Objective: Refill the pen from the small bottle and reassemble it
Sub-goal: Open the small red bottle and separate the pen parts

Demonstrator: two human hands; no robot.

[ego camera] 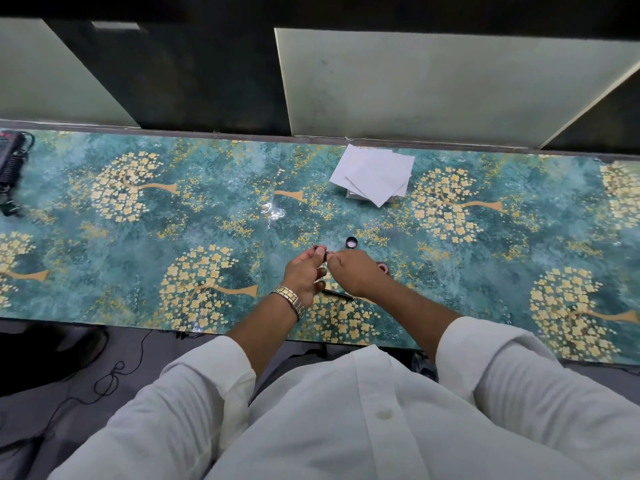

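My left hand pinches the pen's nib section, its thin tip pointing left and away. My right hand meets it from the right, fingertips closed on the other end of the same small piece. A black pen barrel lies on the table beneath my wrists. The small bottle shows only as a reddish rim behind my right hand. Its black cap rests upturned just beyond my hands.
A loose pile of white paper sheets sits near the table's far edge. A black device with a cable lies at the far left. The table has a teal cover with gold trees. Cables trail on the floor at lower left.
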